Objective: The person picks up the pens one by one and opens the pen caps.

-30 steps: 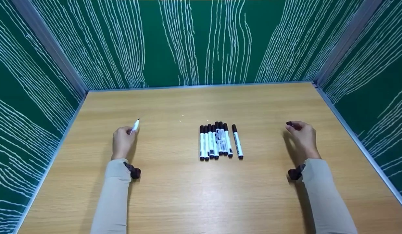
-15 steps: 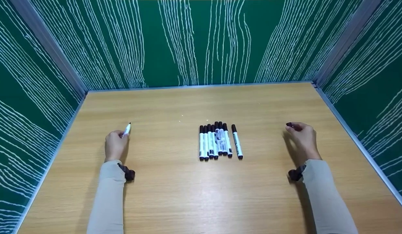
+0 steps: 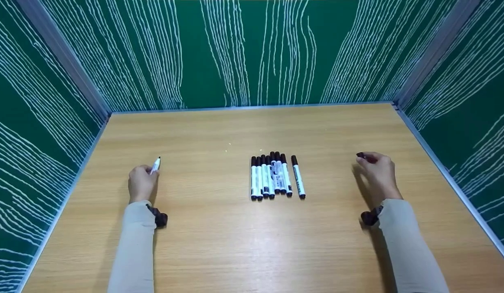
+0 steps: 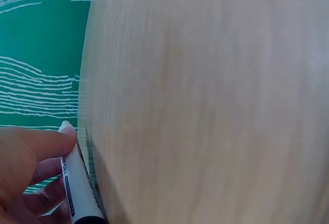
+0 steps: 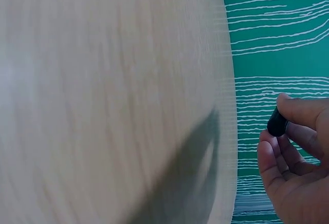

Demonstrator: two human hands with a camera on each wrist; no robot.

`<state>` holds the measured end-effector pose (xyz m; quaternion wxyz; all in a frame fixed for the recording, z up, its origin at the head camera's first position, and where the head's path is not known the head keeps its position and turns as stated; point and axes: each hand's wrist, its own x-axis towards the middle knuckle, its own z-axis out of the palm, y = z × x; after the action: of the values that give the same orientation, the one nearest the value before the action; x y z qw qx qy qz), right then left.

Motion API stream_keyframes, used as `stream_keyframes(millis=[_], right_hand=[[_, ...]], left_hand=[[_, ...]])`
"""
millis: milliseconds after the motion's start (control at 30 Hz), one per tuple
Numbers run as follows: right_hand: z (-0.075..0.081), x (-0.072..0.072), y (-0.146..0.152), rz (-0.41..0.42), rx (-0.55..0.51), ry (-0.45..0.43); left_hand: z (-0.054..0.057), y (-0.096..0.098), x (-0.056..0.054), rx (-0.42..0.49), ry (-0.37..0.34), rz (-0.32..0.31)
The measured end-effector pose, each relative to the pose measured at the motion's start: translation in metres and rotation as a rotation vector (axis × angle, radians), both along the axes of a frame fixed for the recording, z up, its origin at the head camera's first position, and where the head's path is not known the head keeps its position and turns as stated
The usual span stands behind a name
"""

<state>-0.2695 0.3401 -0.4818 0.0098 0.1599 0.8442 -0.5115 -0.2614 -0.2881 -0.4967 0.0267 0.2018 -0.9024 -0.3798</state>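
Observation:
My left hand (image 3: 142, 182) holds an uncapped white marker (image 3: 155, 165) at the left of the table, its dark tip pointing away from me. In the left wrist view, the thumb and fingers grip the marker (image 4: 78, 188) near its tip end, and its black rear end shows at the bottom edge. Far to the right, my right hand (image 3: 380, 173) pinches a black marker cap (image 5: 277, 122) between thumb and fingers. Between the hands, a row of several capped markers (image 3: 270, 177) lies side by side, black caps away from me. One more capped marker (image 3: 298, 177) lies slightly apart on the row's right.
The wooden table (image 3: 219, 244) ends at a green back wall (image 3: 195, 53) with white wavy lines. Similar green walls stand at the left (image 3: 28, 134) and right (image 3: 472, 134). A few tiny white specks lie behind the marker row.
My left hand, with the uncapped marker, has moved left and slightly toward me. The right hand with the cap has stayed almost still, and the marker row lies as before.

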Motion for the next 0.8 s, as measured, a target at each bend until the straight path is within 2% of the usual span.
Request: stream_keyframes(millis=[200, 400, 633, 800], right_hand=[[0.0011, 0.0028, -0.0001, 0.041, 0.049, 0.031], [0.0014, 0.0036, 0.0011, 0.055, 0.042, 0.020], [-0.0020, 0.0011, 0.0036, 0.084, 0.139, 0.085], [-0.0007, 0.0012, 0.0038, 0.081, 0.121, 0.056]], left_hand=[[0.0013, 0.0003, 0.0031, -0.001, 0.002, -0.003], [0.0020, -0.0005, 0.0054, -0.004, 0.001, -0.001], [0.0002, -0.0032, 0.0027, -0.036, 0.002, 0.011], [0.0010, -0.0021, 0.0032, 0.016, -0.033, 0.030]])
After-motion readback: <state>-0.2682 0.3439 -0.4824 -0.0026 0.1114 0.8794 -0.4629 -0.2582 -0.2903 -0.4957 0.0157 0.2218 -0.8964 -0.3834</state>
